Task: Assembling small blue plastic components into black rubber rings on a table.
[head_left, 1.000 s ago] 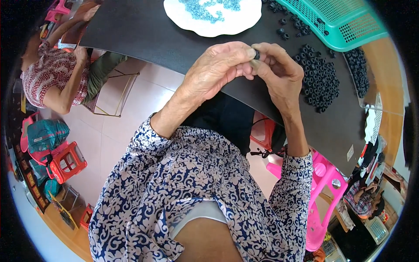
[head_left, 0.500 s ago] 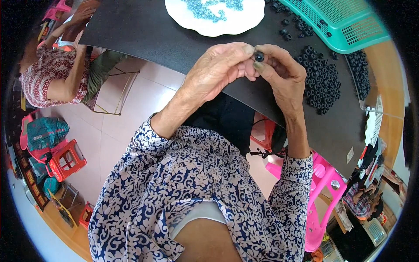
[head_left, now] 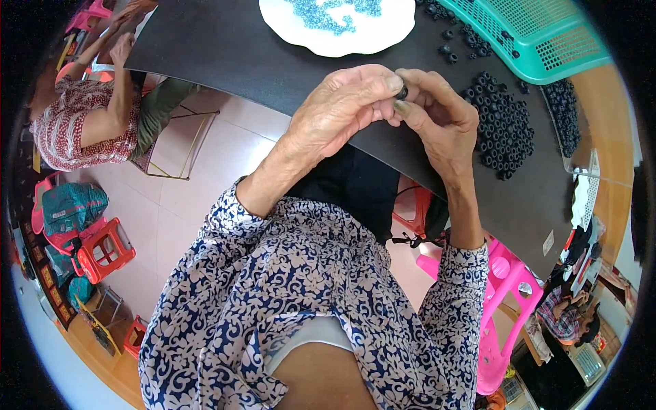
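Note:
Both my hands meet over the dark table's near edge, fingertips together around one small black ring-shaped part (head_left: 403,92). My left hand (head_left: 345,102) pinches it from the left, thumb on top. My right hand (head_left: 441,109) closes on it from the right with thumb and forefinger. The fingers cover most of the part. Just right of my right hand lies a heap of black ring-shaped parts (head_left: 504,126) with open centres. Beyond my hands stands a white scalloped plate (head_left: 328,46) holding many tiny pale-blue pieces (head_left: 321,17).
A green plastic basket (head_left: 557,72) sits at the far right, with loose black parts (head_left: 471,41) beside it. More black parts (head_left: 564,113) fill a clear container at the right edge. A pink stool (head_left: 502,321) is at my right. Another person (head_left: 96,123) sits at far left.
My fingers have closed further over the black part, which was showing its round face and is now mostly covered. At far left the other person's hands have shifted.

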`<state>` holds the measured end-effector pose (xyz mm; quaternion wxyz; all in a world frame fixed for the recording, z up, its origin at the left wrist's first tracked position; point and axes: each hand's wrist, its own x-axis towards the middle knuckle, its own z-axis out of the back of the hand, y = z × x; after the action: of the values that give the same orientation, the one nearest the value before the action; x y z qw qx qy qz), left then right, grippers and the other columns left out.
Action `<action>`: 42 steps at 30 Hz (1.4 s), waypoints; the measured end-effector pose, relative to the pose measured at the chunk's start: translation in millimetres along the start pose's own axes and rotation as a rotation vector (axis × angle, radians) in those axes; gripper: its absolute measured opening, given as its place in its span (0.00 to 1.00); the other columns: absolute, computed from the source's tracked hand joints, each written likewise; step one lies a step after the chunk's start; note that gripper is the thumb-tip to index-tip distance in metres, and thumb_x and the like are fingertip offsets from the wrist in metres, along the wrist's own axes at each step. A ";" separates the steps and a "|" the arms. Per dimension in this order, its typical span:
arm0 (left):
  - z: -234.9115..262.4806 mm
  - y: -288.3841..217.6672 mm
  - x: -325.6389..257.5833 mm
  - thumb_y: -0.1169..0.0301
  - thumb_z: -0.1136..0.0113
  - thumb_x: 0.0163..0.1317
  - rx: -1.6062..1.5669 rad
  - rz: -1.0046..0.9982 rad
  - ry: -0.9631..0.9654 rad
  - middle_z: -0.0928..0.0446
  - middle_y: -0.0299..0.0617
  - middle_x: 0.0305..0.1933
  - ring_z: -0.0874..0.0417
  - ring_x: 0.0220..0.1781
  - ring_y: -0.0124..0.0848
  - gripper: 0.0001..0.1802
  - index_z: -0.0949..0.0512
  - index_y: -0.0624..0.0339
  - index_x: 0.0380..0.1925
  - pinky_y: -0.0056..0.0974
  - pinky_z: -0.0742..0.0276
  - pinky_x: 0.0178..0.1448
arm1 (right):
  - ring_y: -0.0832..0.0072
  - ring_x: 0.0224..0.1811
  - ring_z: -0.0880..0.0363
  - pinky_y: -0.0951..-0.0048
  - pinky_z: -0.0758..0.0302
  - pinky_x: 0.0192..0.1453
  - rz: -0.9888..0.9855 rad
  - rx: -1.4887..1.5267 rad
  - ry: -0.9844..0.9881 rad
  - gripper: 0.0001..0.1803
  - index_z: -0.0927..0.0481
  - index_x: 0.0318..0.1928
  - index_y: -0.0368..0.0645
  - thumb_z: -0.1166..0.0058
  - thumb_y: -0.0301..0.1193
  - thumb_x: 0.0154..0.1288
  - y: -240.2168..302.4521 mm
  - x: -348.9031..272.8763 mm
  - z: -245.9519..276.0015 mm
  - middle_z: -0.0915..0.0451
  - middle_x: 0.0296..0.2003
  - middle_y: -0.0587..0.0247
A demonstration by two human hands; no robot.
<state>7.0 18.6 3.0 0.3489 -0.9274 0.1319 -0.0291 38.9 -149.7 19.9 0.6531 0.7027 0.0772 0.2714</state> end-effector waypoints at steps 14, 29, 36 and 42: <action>-3.3 -6.1 -6.7 0.70 0.41 0.63 0.180 0.001 -0.022 0.21 0.38 0.32 0.21 0.34 0.24 0.10 0.21 0.67 0.38 0.28 0.24 0.42 | 0.83 0.35 0.30 0.83 0.32 0.40 -0.045 -0.122 0.045 0.14 0.21 0.45 0.32 0.46 0.14 0.58 10.2 -1.5 2.8 0.26 0.34 0.68; -7.1 -5.3 -20.2 0.74 0.41 0.63 0.625 -0.073 0.067 0.26 0.32 0.27 0.29 0.30 0.18 0.08 0.24 0.67 0.39 0.28 0.30 0.34 | 0.84 0.28 0.28 0.83 0.31 0.34 0.210 -0.873 0.227 0.08 0.17 0.41 0.39 0.42 0.24 0.61 14.4 142.1 -23.6 0.20 0.29 0.69; -4.8 -6.3 -19.9 0.72 0.42 0.62 0.596 -0.117 0.118 0.26 0.39 0.25 0.29 0.28 0.21 0.09 0.25 0.67 0.37 0.31 0.30 0.32 | 0.79 0.26 0.27 0.78 0.28 0.34 0.286 -1.118 0.354 0.12 0.16 0.42 0.43 0.40 0.27 0.56 -19.4 174.4 -28.7 0.17 0.31 0.63; -1.6 -8.4 -18.5 0.72 0.42 0.61 0.597 -0.137 0.174 0.25 0.43 0.28 0.26 0.29 0.26 0.09 0.26 0.68 0.37 0.33 0.29 0.34 | 0.85 0.26 0.31 0.83 0.32 0.33 0.081 -0.995 0.337 0.12 0.16 0.44 0.42 0.43 0.25 0.58 -3.4 171.1 -28.0 0.25 0.24 0.70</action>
<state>-9.2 28.5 10.4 0.5901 -0.7849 0.0841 -0.1694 170.1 -45.5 64.7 0.8753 0.2567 0.0159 0.4095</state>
